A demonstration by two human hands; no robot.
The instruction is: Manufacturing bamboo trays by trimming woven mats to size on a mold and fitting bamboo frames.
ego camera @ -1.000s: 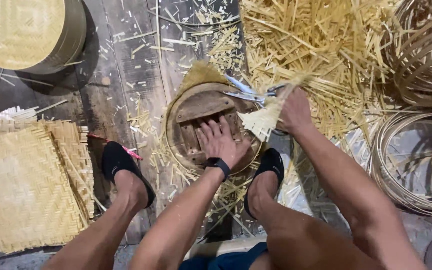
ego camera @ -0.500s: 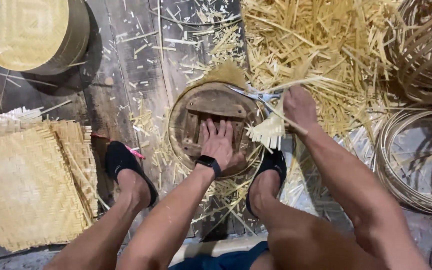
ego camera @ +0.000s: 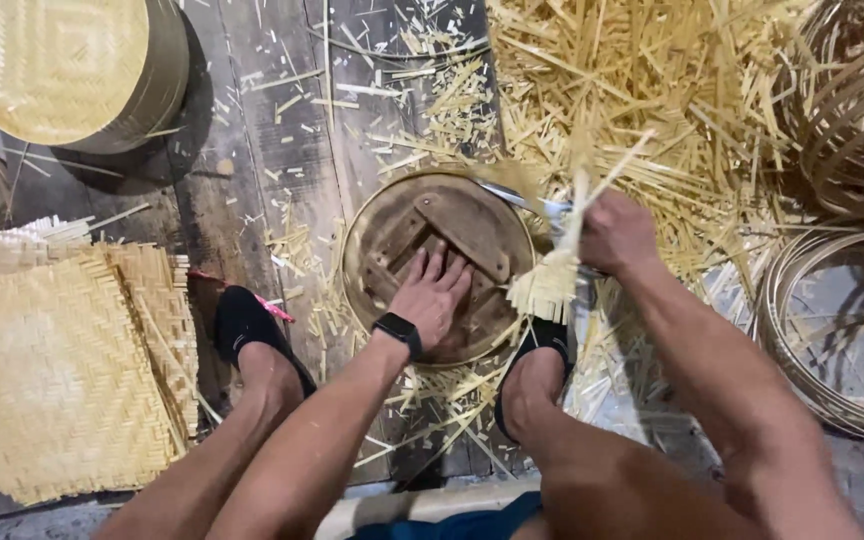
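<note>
My left hand [ego camera: 434, 293], a black watch on its wrist, presses flat with spread fingers on a round wooden form [ego camera: 422, 215] that has crossed boards on top. A woven bamboo mat lies under the form, its cut fringe [ego camera: 542, 285] sticking out at the right edge. Beside that edge my right hand [ego camera: 617, 232] grips metal scissors [ego camera: 532, 203], blades pointing left along the rim. A loose bamboo strip juts up past the right hand.
A heap of bamboo strips [ego camera: 652, 90] covers the floor behind. Coiled bamboo hoops [ego camera: 832, 300] lie right. A round woven basket [ego camera: 62, 65] stands top left, flat woven mats [ego camera: 52, 370] lie left. My feet in black shoes [ego camera: 247, 325] flank the form.
The view has shifted. The woven fringe beyond the form's far edge is gone from sight, and my right hand with the scissors has moved slightly down the right rim.
</note>
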